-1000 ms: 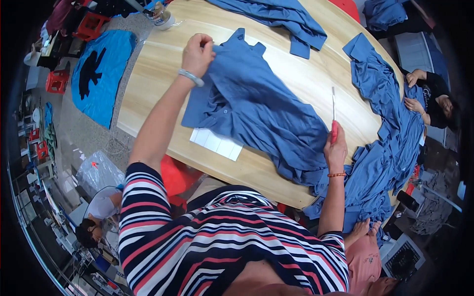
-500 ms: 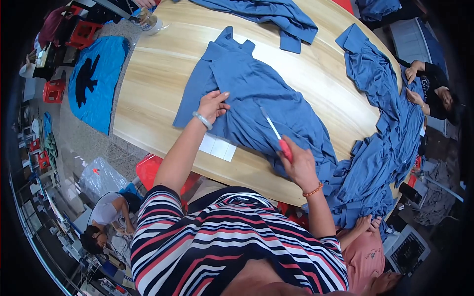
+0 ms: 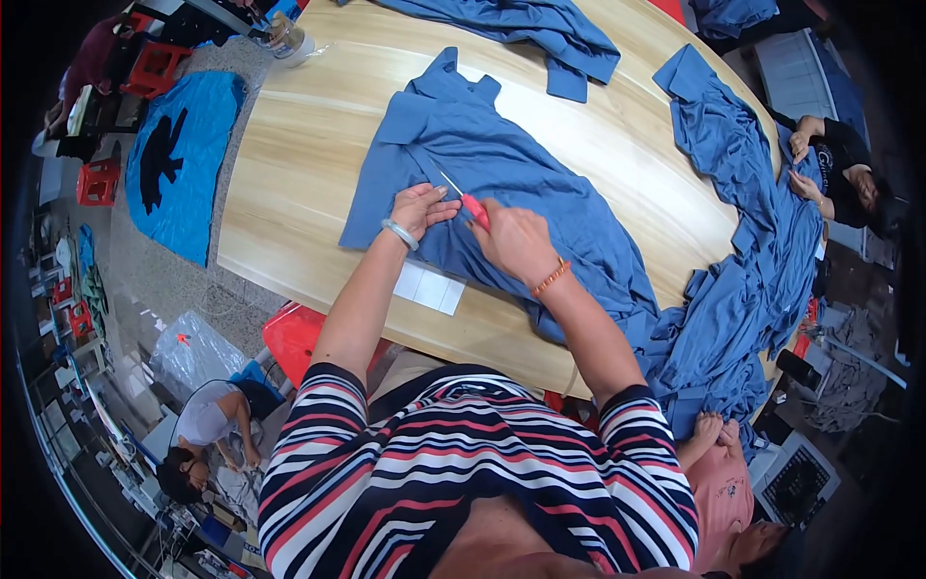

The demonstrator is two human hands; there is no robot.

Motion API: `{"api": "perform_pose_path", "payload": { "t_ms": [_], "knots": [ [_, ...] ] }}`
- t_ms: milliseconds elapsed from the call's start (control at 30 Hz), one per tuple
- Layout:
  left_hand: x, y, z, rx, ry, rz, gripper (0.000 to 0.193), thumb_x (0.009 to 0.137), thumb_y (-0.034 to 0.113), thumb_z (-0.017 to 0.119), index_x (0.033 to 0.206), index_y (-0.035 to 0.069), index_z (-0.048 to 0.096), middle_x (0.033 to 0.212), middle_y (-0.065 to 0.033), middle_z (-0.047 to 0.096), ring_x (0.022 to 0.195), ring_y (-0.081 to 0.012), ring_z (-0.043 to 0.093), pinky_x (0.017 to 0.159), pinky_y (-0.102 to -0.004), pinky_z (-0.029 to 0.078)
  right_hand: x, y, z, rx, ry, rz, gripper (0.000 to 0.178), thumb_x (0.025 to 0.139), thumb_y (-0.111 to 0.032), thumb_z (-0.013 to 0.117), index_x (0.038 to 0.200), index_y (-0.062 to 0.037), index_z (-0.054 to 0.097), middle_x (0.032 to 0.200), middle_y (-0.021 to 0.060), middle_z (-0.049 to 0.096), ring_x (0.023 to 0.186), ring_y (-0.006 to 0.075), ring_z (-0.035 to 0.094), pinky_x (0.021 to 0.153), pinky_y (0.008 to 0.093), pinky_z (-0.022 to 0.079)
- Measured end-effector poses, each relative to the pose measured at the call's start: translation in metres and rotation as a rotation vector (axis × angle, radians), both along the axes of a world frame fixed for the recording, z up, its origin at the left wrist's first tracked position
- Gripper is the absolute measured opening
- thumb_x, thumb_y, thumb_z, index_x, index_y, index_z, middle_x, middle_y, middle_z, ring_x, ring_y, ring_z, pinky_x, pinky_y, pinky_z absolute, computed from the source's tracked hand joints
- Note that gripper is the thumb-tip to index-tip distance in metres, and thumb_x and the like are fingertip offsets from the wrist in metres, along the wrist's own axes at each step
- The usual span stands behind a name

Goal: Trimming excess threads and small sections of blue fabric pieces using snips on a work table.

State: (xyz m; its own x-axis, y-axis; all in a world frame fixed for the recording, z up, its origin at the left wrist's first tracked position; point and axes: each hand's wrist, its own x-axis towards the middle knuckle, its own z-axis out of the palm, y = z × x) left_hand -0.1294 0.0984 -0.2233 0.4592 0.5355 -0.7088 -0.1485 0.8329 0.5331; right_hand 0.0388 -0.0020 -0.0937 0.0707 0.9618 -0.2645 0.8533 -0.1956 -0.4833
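A blue garment (image 3: 540,193) lies spread and wrinkled on the wooden table in front of me. My right hand (image 3: 519,243), with an orange bead bracelet, is closed round a red-handled tool (image 3: 475,209) with a slim, pointed metal shaft. The shaft points up and left, its tip over the cloth. Just beside that tip is my left hand (image 3: 421,208), wearing a pale bangle. Its thumb and fingers are drawn together over the garment; whatever they pinch is too small to make out. White paper pieces (image 3: 430,289) lie by the garment's near edge.
More blue garments lie at the table's far edge (image 3: 521,29) and in a long heap (image 3: 723,318) on the right. Two people handle that heap, at the right and near right. A jar (image 3: 287,41) stands at the far left corner. A red stool (image 3: 294,333) is below the table's left edge.
My right hand has moved left and up with the red-handled tool, bringing its tip close to my left hand. The left thumb and fingers have drawn closer together.
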Motion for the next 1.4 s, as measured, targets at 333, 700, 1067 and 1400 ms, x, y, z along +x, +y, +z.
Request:
{"api": "perform_pose_path", "payload": {
  "t_ms": [333, 700, 1067, 1400],
  "knots": [
    [-0.018, -0.006, 0.024, 0.49, 0.659, -0.545, 0.025, 0.085, 0.03, 0.067, 0.079, 0.006, 0.062, 0.081, -0.0062, 0.066, 0.068, -0.0184, 0.064, 0.055, -0.0292, 0.051, 0.025, -0.088, 0.011, -0.112, 0.159, 0.096, 0.036, 0.086, -0.031, 0.061, 0.113, -0.0086, 0.056, 0.077, 0.0199, 0.064, 0.072, 0.0379, 0.062, 0.063, 0.0466, 0.048],
    [-0.068, -0.021, -0.005, 0.561, 0.325, -0.46, 0.021, 0.079, 0.017, 0.073, 0.092, 0.003, 0.065, 0.084, 0.0005, 0.065, 0.074, -0.0068, 0.057, 0.064, -0.022, 0.044, 0.019, -0.102, 0.015, -0.014, 0.13, 0.098, 0.038, 0.085, -0.027, 0.062, 0.118, -0.011, 0.053, 0.075, 0.0168, 0.064, 0.071, 0.0347, 0.062, 0.064, 0.0437, 0.047],
    [-0.075, -0.021, 0.007, 0.325, 0.096, -0.25, 0.009, 0.086, 0.006, 0.064, 0.094, 0.003, 0.062, 0.087, 0.0011, 0.062, 0.08, -0.0055, 0.055, 0.075, -0.0184, 0.044, -0.019, -0.102, 0.025, -0.116, 0.105, 0.272, 0.034, 0.086, -0.034, 0.059, 0.11, -0.0094, 0.059, 0.063, 0.0176, 0.061, 0.06, 0.0353, 0.061, 0.054, 0.0444, 0.047],
    [-0.088, -0.02, 0.009, 0.252, 0.056, -0.249, 0.009, 0.089, 0.007, 0.062, 0.097, 0.004, 0.061, 0.09, 0.0017, 0.06, 0.085, -0.0048, 0.054, 0.077, -0.0187, 0.043, -0.035, -0.086, 0.039, -0.087, 0.013, 0.164, 0.032, 0.087, -0.033, 0.058, 0.108, -0.0091, 0.059, 0.064, 0.0185, 0.062, 0.059, 0.036, 0.061, 0.052, 0.0459, 0.047]
  ]
}}
